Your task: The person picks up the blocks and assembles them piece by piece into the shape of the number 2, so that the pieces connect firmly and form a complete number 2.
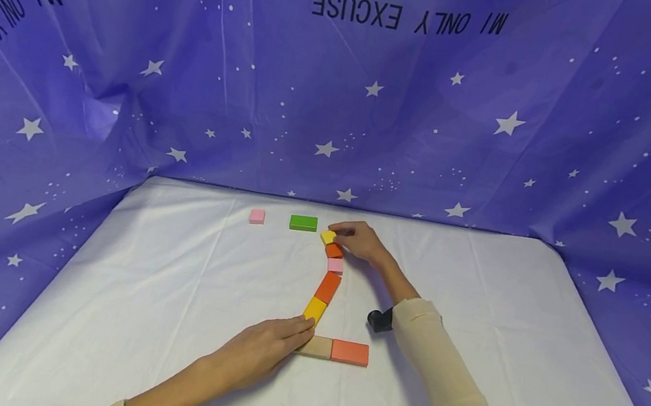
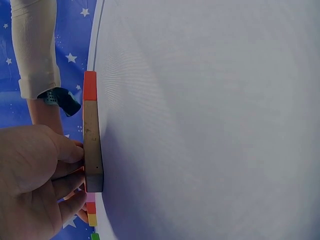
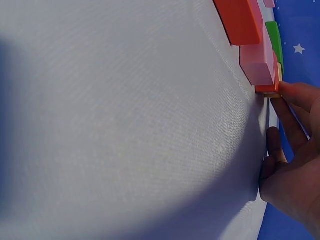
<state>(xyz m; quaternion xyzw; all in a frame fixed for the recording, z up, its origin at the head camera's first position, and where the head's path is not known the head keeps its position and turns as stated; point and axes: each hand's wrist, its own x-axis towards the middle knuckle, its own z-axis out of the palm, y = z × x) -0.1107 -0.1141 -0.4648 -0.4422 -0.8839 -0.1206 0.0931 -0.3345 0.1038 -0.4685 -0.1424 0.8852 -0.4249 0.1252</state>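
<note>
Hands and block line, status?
Right hand pinching far yellow block. Left hand at near yellow block, grip unclear. Block line curves between them. Green block close beside far end, possibly in the way.

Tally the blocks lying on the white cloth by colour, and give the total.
Pink square-topped blocks: 2
Green rectangular block: 1
Yellow blocks, one small, one rectangular: 2
Red-orange blocks, one small, two rectangular: 3
Plain-wood rectangular block: 1
Total: 9

blocks: orange, yellow, pink, green, wood-brown | tablecloth: white | backdrop: purple, white-starred | sleeves: cream
</note>
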